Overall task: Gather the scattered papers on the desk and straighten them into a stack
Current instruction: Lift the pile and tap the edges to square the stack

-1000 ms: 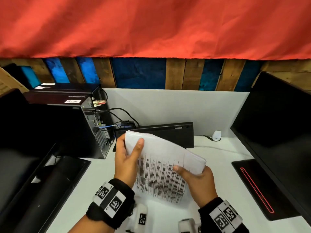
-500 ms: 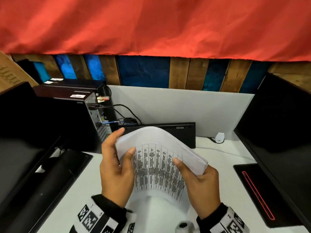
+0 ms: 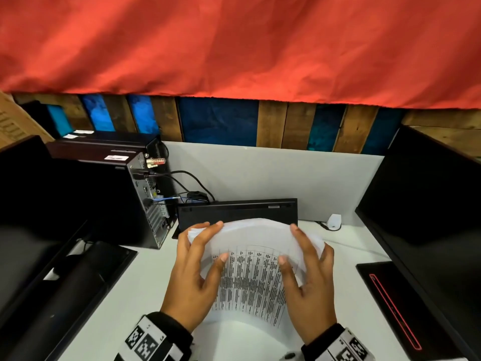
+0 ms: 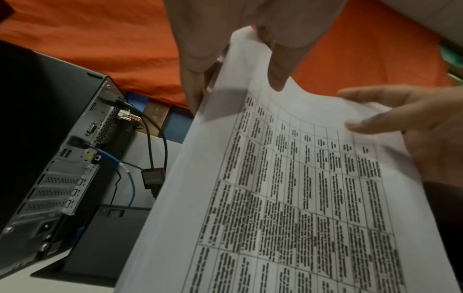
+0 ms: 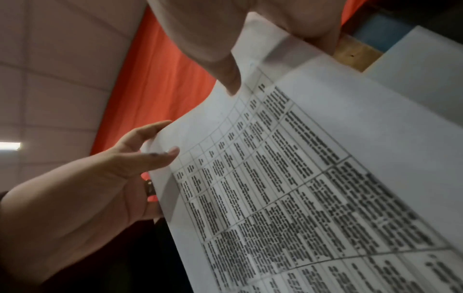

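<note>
A stack of white papers [image 3: 250, 277] printed with a table stands on edge on the white desk [image 3: 135, 295]. Its top bows over toward me. My left hand [image 3: 208, 241] pinches the left edge, thumb on the printed face and fingers behind. My right hand [image 3: 296, 246] pinches the right edge the same way. The left wrist view shows the printed sheet [image 4: 288, 188] under my left thumb, with my right hand [image 4: 400, 119] across it. The right wrist view shows the papers [image 5: 300, 178] and my left hand [image 5: 125, 158] at their far edge.
A black keyboard [image 3: 236, 212] leans on the white partition just behind the stack. A computer tower [image 3: 104, 199] with cables stands at the left. Dark monitors flank the desk, one with a red-lined base [image 3: 395, 308] at the right. A small white adapter [image 3: 334, 221] lies at the back right.
The stack has swung from a slant to square in front of me. Both hands have shifted to its side edges, and its top now curls over more.
</note>
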